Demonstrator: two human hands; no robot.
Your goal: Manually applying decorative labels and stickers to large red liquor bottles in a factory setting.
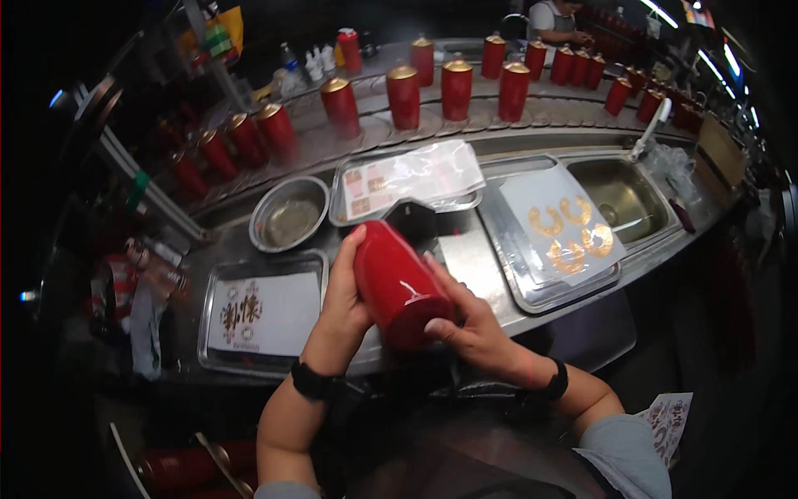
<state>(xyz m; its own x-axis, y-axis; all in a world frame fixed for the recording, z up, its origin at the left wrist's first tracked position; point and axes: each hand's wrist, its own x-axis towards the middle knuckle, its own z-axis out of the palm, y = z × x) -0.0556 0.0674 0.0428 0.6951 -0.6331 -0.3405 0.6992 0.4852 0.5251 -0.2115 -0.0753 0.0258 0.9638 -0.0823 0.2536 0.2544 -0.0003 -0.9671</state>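
Both my hands hold a glossy red ceramic-looking bottle (397, 287), tilted so that its round base faces toward me and to the right. My left hand (343, 287) is closed along its left side. My right hand (474, 328) grips the base end, thumb at the bottom edge and fingers along the right side. The far end of the bottle points away, and its mouth cannot be seen. Beyond it lie printed decal sheets (424, 176) on a metal tray. To the right, a pale sheet with gold horseshoe-shaped decals (553, 220) lies on another tray (532, 297).
A metal tray (218, 272) with a printed sheet lies at left, below a metal bowl (268, 212). A sink (615, 187) with a faucet (652, 129) is at right. Red gold-topped bottles (457, 90) line a curved conveyor (374, 126) behind. A person (555, 23) works at the far back.
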